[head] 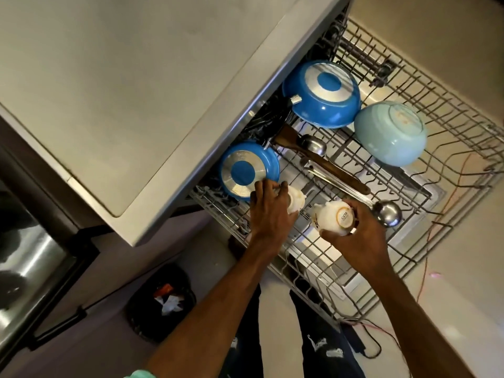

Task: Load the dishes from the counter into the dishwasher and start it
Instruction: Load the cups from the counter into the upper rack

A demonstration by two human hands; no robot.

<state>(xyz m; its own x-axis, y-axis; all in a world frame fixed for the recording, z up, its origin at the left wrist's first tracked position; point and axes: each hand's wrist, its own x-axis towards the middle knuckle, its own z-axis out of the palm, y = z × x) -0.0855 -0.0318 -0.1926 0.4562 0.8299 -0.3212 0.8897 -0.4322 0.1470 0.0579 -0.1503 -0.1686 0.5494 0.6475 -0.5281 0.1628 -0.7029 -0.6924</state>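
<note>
The pulled-out dishwasher rack [450, 170] holds a large blue pan [321, 94] and a small blue pan [246, 170], both bottom up, a pale teal bowl [390, 133] upside down, a wooden spatula [321, 159], and two steel ladles [313, 145] [387, 212]. Over the rack's near part, the left hand [268, 211] grips a white cup [296, 201] just beside the small pan; the right hand [360, 236] grips another white cup [334, 218], its upturned base reading "SISTA". The grey desk [122, 91] overhangs the rack's left side.
</note>
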